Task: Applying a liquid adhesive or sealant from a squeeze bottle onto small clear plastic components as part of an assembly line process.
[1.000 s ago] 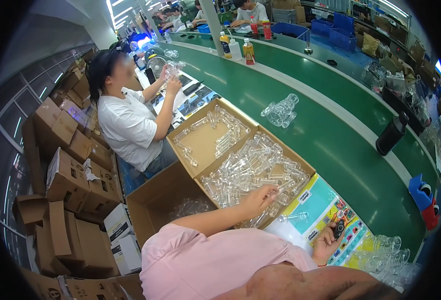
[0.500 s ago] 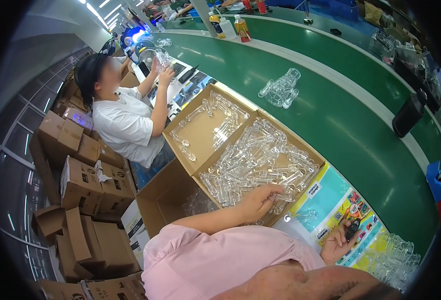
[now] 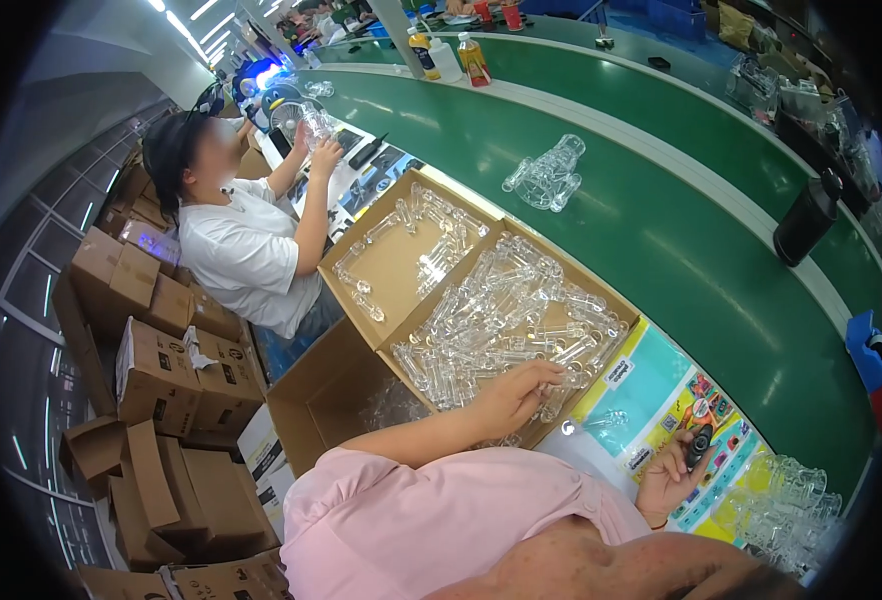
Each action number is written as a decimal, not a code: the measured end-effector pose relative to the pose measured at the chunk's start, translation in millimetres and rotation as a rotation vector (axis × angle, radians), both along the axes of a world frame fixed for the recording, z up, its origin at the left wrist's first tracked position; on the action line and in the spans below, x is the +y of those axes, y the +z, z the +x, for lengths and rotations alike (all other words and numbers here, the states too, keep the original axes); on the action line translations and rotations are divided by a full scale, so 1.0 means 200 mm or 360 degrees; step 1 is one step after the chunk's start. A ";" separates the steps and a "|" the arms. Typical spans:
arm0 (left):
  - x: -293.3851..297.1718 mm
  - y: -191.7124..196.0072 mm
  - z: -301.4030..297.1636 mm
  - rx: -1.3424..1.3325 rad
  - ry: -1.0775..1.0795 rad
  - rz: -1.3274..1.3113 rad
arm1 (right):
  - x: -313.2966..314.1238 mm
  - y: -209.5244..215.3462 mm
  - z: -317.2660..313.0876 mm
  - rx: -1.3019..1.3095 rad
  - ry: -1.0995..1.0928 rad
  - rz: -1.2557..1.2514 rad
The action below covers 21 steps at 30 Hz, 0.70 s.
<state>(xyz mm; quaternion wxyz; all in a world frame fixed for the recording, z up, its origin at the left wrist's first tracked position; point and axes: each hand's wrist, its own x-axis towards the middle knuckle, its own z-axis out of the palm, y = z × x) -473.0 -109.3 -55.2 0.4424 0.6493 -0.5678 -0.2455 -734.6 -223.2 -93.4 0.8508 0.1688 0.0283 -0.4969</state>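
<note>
- Where the stacked cardboard cartons (image 3: 156,370) fill the far left, beside the workbench's left edge, several stand open and tipped against one another.
- Just right of them, a co-worker in a white shirt (image 3: 241,250) sits at the same bench edge with both hands raised, holding a clear piece up near a small fan (image 3: 286,105).
- At the near edge of the bench a shallow cardboard tray (image 3: 401,255) of 2 compartments lies slantwise; its left compartment holds a thin scatter of clear plastic tubes, its right compartment a dense heap of clear plastic tubes (image 3: 506,320).
- The person's left hand (image 3: 516,395), on a pink-sleeved arm, rests on the near corner of that heap, fingers curled loosely over the tubes; whether it grips 1 cannot be told.
- On the green conveyor belt (image 3: 661,210) beyond the tray lies a small cluster of clear pieces (image 3: 546,175), well apart from the tray.
- Right of the tray, a colourful printed sheet (image 3: 661,400) covers the bench's near edge.
- The right hand (image 3: 676,470) lies palm up on that sheet, fingers half curled around a small black object (image 3: 699,445).
- Near the bench's right corner sits a pile of clear cups (image 3: 786,500).
- A dark bottle (image 3: 806,220) stands at the belt's far edge.
</note>
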 end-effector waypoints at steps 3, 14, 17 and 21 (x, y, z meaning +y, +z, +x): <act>0.00 0.00 0.00 -0.0010 -0.0034 -0.0012 | 0.00 -0.02 0.00 -0.0049 0.0021 0.0011; -0.01 0.01 0.00 -0.0168 -0.0005 -0.0069 | 0.01 -0.02 0.00 -0.0030 0.0018 0.0014; -0.01 0.01 0.00 -0.0154 0.0005 -0.0084 | 0.00 -0.04 -0.01 -0.0043 0.0016 0.0012; -0.01 -0.03 0.02 -0.0247 -0.0059 -0.0152 | 0.00 -0.05 -0.01 -0.0036 0.0034 0.0009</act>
